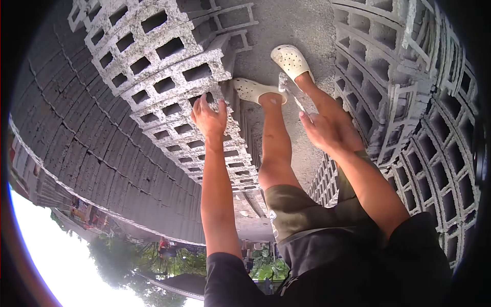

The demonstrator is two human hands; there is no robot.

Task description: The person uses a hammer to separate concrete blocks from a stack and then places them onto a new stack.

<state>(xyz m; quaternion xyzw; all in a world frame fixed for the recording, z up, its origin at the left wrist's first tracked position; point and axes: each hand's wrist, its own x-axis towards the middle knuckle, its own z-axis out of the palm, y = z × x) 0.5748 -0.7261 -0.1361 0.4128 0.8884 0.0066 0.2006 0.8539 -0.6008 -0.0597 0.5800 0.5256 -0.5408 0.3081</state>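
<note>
My left hand (209, 118) lies against the near edge of a stack of hollow concrete blocks (181, 78). Its fingers are apart, and the fingertips are at one of the block openings. In my right hand (323, 132) is a thin-handled, hammer-like tool (293, 95) coated in pale dust. Its short, blocky head points away from me, above the ground between my feet. The fingers of this hand are wrapped round the handle end, which is partly hidden.
Another wall of hollow blocks (381, 71) rises close on my right. Between the stacks runs a narrow strip of rough ground (271, 28), where my feet stand in cream clogs (290, 59). Long block rows (102, 133) extend at the left. Greenery (268, 266) shows beyond.
</note>
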